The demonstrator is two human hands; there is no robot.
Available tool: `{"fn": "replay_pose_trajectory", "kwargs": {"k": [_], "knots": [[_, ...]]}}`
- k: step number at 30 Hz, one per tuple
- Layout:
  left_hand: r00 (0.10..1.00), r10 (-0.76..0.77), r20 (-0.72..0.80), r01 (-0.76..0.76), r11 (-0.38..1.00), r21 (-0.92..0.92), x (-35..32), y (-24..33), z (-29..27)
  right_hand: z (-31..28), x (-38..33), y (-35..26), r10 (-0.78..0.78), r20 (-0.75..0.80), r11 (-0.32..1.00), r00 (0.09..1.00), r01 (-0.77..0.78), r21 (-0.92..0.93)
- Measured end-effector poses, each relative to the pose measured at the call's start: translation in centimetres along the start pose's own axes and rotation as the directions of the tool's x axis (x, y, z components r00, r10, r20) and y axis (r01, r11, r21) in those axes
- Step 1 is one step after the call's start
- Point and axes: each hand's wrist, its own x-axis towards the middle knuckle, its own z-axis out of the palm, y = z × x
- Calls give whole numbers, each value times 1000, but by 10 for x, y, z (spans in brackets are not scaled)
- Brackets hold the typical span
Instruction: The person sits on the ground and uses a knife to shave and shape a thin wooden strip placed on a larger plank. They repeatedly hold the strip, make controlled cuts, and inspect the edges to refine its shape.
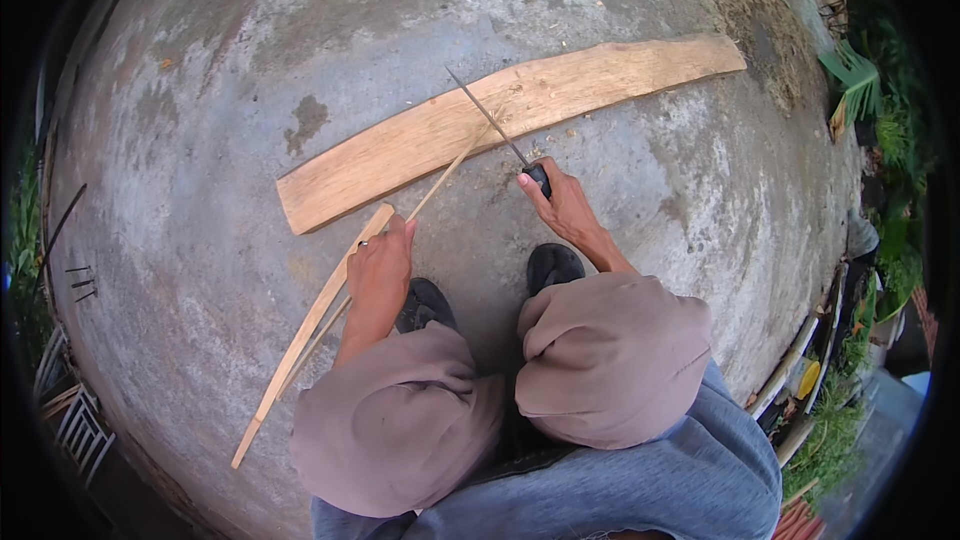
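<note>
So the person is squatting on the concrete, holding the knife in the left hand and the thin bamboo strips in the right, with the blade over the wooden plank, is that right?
Not quite: the hands are swapped. In the head view the right hand grips the knife and the left hand holds the thin bamboo strips. The rest stands: the person squats on the concrete and the blade lies over the wooden plank.

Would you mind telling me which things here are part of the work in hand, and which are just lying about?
In use:
- knife in the right hand
- thin stick in the left hand
- wooden plank under the blade

Lying about:
- flat wooden slat beside the left hand
- yellow container at the right edge
</note>
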Motion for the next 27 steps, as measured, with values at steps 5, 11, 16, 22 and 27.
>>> {"fn": "replay_pose_trajectory", "kwargs": {"k": [5,11,16,22,27], "knots": [[996,93,-11,-92,995,45,5,-6,-9,3,0,-40,-107,19,994,994,107,9],[990,134,-41,-131,989,61,7,-4,-9,13,16,-28,-56,53,988,997,63,-138],[993,113,-41,-109,991,76,0,-10,-9,16,11,-41,-144,92,989,985,147,-30],[992,126,-27,-123,987,106,6,-1,-8,11,22,-15,-95,28,972,995,98,-213],[994,113,13,-114,990,82,9,2,-13,6,6,-31,-36,96,999,995,37,-8]]}}
